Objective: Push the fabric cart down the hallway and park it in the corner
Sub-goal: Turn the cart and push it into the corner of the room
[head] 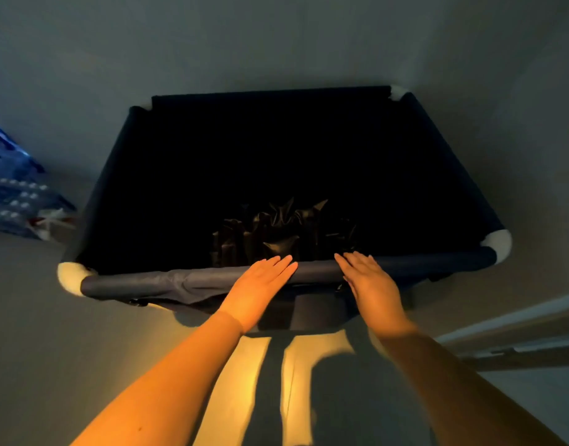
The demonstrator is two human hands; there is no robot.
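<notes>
Both bare forearms are stretched forward; the left hand [260, 281] and right hand [370, 281] are laid flat, fingers unfolded, on the near rail [180, 280] of the fabric cart [122, 175], gripping nothing. Dim walls [276, 43] are seen close behind the cart at 12 and 2 o'clock. Free floor [28, 333] is left at 8 o'clock. Crumpled dark material [276, 230] lies inside. Blue packaging [12, 188] stands at 9 o'clock.

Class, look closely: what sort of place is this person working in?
Probably an indoor hallway corner of a home: plain walls close around the cart, a white baseboard runs at right, and a blue bag sits at left.
</notes>
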